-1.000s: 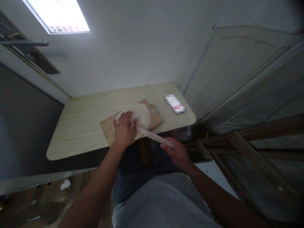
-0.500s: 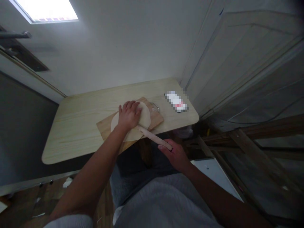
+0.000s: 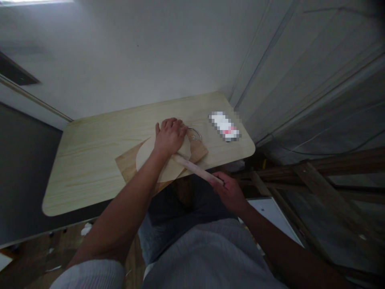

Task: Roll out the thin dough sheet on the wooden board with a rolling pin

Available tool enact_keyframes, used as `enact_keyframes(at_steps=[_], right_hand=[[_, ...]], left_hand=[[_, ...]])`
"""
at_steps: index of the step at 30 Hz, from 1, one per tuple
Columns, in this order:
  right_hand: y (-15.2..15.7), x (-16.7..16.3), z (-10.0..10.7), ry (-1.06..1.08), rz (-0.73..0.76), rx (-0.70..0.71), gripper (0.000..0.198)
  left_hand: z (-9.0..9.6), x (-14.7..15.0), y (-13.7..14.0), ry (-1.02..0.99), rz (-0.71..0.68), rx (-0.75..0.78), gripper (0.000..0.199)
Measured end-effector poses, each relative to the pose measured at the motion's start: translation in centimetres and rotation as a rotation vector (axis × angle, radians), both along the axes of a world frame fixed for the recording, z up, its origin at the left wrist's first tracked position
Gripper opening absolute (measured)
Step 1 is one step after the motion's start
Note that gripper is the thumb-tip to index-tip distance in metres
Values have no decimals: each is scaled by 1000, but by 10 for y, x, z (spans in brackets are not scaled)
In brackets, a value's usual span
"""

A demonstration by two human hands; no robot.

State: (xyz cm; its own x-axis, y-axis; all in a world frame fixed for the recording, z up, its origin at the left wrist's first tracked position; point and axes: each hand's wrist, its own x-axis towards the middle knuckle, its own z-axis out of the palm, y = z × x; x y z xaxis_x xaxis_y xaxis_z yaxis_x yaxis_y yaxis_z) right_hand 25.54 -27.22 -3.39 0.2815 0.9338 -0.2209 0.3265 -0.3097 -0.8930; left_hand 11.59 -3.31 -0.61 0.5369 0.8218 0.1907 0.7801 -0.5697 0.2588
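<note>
Dough (image 3: pixel 171 169) under the left hand (image 3: pixel 171 135), atop wooden board (image 3: pixel 199 151)

This looks like a small room in a home, set up a bit like a kitchen, but I can't tell for sure. There is 1 light wood table (image 3: pixel 96 156) up against a white door (image 3: pixel 120 60) with a dark metal plate (image 3: pixel 19 72). On the table are a cutting board (image 3: pixel 124 162) with flat dough (image 3: pixel 146 154), a rolling pin (image 3: pixel 198 170) and a phone (image 3: pixel 224 125). White scraps (image 3: pixel 86 229) lie on the brown floor (image 3: pixel 134 257). Old wood bars (image 3: pixel 321 184) are on the right.
</note>
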Motion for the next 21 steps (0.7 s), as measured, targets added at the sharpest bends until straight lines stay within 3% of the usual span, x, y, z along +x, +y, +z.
enact_keyframes(at_steps=[12,21], right_hand=[[-9,-15,7,-53,20,-22,39],[-17,-23,-2,-193,-82,255,37]], left_hand=[[-2,-21,-12,-10,32,25,51],[-7,-43,-27,-38,76,22,49]])
